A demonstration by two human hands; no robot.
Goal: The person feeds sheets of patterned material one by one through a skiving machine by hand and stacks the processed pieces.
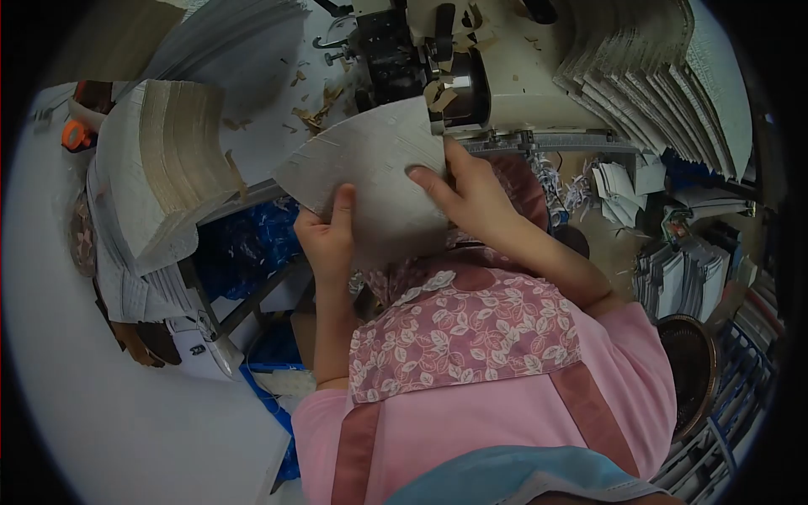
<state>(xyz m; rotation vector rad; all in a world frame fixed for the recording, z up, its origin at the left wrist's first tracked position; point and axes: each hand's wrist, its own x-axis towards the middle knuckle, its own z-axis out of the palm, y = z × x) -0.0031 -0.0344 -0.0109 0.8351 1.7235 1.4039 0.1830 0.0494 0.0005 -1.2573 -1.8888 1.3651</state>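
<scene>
A curved grey-white sheet (370,160) with faint diagonal creases is held up in front of my body. My left hand (326,240) grips its lower left edge, thumb on the face and fingers behind. At the right edge my right hand (475,192) pinches it, its thumb lying on the surface and the other fingers partly hidden. The sheet's upper right corner reaches the dark machine head (391,67), beside a shiny round metal part (467,87). Brown scraps (320,109) are scattered on the machine table left of the head.
A stack of curved tan-edged pieces (181,143) stands to the left. More layered sheets (652,93) are piled at the right back. Blue plastic (248,244) hangs below the table edge. Bundled sheets (686,273) and a round brown stool seat (686,370) are at lower right.
</scene>
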